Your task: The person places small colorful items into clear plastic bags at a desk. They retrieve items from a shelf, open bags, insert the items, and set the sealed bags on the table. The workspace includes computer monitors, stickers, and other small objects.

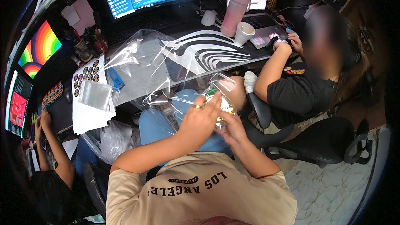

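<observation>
Both hands meet over my lap at a small, shiny clear plastic packet with green and yellow-orange parts showing in it. My left hand, with a ring on one finger, lies over the packet with its fingers stretched across it. From the right, my right hand grips the packet's lower side between thumb and fingers. A large clear plastic sheet or bag spreads from the desk edge down to my lap, beside the packet. What the packet holds is partly hidden by my fingers and glare.
On the grey desk lie round-sticker sheets, clear sleeves and a blue cutter. A pink bottle and a white cup stand near a laptop. People sit at both sides; a black chair is at right.
</observation>
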{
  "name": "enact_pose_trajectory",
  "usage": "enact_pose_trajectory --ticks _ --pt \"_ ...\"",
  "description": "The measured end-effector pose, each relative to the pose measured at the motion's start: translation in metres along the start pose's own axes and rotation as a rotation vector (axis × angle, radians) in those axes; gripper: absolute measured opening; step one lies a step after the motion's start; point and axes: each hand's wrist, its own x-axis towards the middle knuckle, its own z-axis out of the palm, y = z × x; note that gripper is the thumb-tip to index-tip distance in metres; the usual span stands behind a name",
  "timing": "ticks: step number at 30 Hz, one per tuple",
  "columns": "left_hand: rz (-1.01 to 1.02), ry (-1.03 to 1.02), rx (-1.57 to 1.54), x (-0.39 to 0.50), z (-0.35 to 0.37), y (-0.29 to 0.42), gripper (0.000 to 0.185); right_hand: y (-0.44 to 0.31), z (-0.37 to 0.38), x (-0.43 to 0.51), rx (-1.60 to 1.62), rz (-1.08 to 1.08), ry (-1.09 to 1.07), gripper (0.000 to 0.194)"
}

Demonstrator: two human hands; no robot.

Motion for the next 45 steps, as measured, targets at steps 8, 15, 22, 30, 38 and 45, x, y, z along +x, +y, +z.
enact_pose_trajectory --ticks 8,15,22,30,38,45 --pt "0.059 -0.079 -0.12 0.002 0.0 0.016 0.057 0.017 0.007 0.028 0.075 0.035 -0.175 0.029" --pt "0.141 -0.15 -0.295 0.003 0.0 0.03 0.057 -0.013 0.051 0.105 -0.459 -0.131 -0.115 0.03" --pt "0.178 -0.29 -0.42 0.014 0.003 0.036 0.063 -0.028 0.134 0.157 -0.073 -0.322 -0.23 0.042" --pt "-0.114 0.423 -0.314 -0.027 -0.007 -0.009 0.049 -0.005 0.145 0.19 -0.841 -0.77 0.136 0.061" --pt "-1.49 0.482 -1.467 -0.084 0.035 -0.089 0.042 0.004 0.147 0.195 -0.803 -0.852 0.11 0.054" --pt "-1.137 0.531 -1.336 -0.075 0.034 -0.113 0.024 0.001 0.144 0.207 -0.75 -1.0 0.143 0.053"
